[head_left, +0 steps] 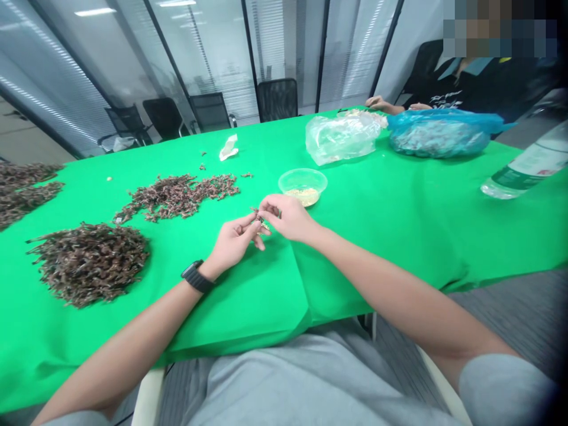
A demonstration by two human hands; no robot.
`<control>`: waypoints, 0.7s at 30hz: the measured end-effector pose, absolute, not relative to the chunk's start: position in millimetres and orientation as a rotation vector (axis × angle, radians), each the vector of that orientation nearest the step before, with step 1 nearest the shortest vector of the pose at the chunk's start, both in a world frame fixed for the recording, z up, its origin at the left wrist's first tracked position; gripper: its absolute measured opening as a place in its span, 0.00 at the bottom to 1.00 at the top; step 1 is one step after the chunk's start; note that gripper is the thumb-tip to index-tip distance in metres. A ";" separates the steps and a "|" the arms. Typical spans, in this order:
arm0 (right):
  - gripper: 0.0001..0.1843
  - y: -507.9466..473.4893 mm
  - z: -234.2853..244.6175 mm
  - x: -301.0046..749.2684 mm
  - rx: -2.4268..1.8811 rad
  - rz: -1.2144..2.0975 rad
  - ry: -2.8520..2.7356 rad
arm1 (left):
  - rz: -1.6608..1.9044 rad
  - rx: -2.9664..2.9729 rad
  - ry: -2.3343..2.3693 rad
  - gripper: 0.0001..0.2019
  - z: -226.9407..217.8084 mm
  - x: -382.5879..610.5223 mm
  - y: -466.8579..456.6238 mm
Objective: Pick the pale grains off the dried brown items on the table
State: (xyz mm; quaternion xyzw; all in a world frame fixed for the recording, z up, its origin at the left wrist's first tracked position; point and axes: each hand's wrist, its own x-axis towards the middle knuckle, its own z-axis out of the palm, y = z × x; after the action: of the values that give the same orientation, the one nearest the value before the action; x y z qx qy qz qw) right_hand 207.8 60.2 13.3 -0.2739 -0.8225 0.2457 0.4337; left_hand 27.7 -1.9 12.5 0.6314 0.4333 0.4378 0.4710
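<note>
My left hand and my right hand meet over the green tablecloth, both pinching one small brown dried pod between their fingertips. A black watch sits on my left wrist. Just beyond my right hand stands a small clear plastic bowl holding pale seeds. To the left lie a big heap of dark brown pods and a flatter scattered patch of brown pods.
More brown pods lie at the far left edge. A clear plastic bag, a blue plastic bag and a lying bottle are at the right. Another person's hands rest at the far side. Black chairs line the glass wall.
</note>
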 end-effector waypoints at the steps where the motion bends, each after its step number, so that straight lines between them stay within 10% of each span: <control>1: 0.06 59.7 12.8 207.8 -0.681 0.585 -2.058 | 1.070 1.556 1.059 0.26 11.6 27.3 -2.0; 21: 0.10 51.8 21.7 199.3 -1.035 1.562 -1.476 | 1.037 1.692 1.129 0.22 -0.4 23.4 -3.2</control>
State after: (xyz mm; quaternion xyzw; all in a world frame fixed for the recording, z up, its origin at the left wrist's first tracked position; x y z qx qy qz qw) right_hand 199.3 51.8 21.7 -0.4032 -0.5750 0.6087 0.3693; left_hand 23.4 -3.2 -0.4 0.6739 0.4496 0.4130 0.4160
